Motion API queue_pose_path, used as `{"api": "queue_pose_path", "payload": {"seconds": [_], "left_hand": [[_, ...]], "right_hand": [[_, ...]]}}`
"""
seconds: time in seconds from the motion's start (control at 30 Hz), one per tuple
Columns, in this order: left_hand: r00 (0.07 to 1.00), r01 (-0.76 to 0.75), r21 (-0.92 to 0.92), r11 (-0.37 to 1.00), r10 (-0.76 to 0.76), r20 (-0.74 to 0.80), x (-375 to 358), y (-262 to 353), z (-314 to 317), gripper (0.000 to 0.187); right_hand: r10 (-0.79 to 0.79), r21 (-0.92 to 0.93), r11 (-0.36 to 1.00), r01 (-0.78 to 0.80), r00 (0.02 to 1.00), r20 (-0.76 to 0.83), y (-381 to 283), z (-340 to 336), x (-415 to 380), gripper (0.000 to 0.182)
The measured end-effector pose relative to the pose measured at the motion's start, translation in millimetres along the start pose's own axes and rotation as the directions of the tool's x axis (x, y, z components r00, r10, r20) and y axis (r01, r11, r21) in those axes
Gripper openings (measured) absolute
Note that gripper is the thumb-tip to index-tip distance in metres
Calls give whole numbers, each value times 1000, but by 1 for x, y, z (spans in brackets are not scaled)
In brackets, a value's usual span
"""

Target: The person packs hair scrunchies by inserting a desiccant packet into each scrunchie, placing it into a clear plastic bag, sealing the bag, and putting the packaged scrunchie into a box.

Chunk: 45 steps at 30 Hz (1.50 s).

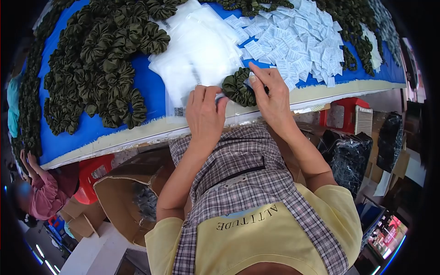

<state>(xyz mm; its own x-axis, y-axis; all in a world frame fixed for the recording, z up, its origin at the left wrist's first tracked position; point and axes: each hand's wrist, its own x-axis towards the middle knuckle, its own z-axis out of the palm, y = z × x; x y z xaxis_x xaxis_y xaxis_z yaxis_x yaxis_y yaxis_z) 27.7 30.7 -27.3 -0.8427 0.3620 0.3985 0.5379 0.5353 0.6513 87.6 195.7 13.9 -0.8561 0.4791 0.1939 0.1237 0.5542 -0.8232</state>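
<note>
A dark green scrunchie [238, 88] is held over the table's front edge, between my two hands. My right hand [273, 96] is closed on the scrunchie's right side, thumb and forefinger pinched near a small whitish bit that looks like a label. To its left, my left hand [205, 114] is closed in a pinch at the edge of what appears to be a clear plastic bag [176, 103] with a printed code in its corner. Behind my hands lies a stack of clear bags [197, 50]. A heap of small white printed labels [298, 43] spreads to the right.
Many green scrunchies [98, 59] are piled on the blue table cover [153, 87] at left. Below stand an open cardboard box [119, 192], a red stool [341, 114] and black-wrapped bundles [346, 153]. Another person [50, 195] works at the far left.
</note>
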Motion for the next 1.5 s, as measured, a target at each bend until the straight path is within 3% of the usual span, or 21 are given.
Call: {"api": "queue_pose_path", "payload": {"seconds": [0.13,0.3,0.43,0.63,0.7,0.77,0.8,0.93,0.97,1.03,1.1,1.3,1.43,1.5], "left_hand": [[999,-37,79,996,36,13,3,-3,1,11],[983,172,12,985,-173,60,4,-3,-4,12],[906,415,-391,822,-411,97,15,3,-16,10],[968,252,-373,893,-234,93,11,14,-20,7],[1000,10,-263,965,-14,-13,7,7,-16,7],[972,-227,-124,966,218,-87,3,1,-13,14],[972,-227,-124,966,217,-89,-1,2,-12,14],[935,19,311,950,94,-343,-25,16,-12,42],[936,21,310,950,90,-341,-29,19,-12,42],[981,136,-25,990,-138,-140,-36,26,-13,51],[953,301,-325,897,-275,124,-36,30,-15,61],[891,445,-524,726,-416,181,-22,24,-22,63],[855,500,-722,477,-406,323,-27,28,-21,64],[848,509,-710,486,-423,319,-30,28,-22,63]], "right_hand": [[-38,-63,997,40,999,34,10,5,0,31],[-7,-37,999,9,999,38,12,4,-2,33],[-166,-82,982,168,985,37,4,8,-10,38],[-318,12,946,323,922,222,-4,27,-10,52],[-267,98,964,249,903,336,0,28,4,57],[-222,172,972,160,865,450,2,30,12,63],[-223,172,972,161,865,450,1,30,11,63],[-51,198,980,23,989,138,-2,33,4,61],[-48,196,980,20,989,140,-2,34,3,61],[11,174,984,-35,990,138,-1,34,0,60],[63,154,985,-83,990,128,-1,33,-1,61],[-35,183,983,-23,951,308,-11,7,2,59],[272,-137,960,-243,920,281,-41,15,14,55],[232,-154,968,-199,941,246,-38,23,15,55]]}}
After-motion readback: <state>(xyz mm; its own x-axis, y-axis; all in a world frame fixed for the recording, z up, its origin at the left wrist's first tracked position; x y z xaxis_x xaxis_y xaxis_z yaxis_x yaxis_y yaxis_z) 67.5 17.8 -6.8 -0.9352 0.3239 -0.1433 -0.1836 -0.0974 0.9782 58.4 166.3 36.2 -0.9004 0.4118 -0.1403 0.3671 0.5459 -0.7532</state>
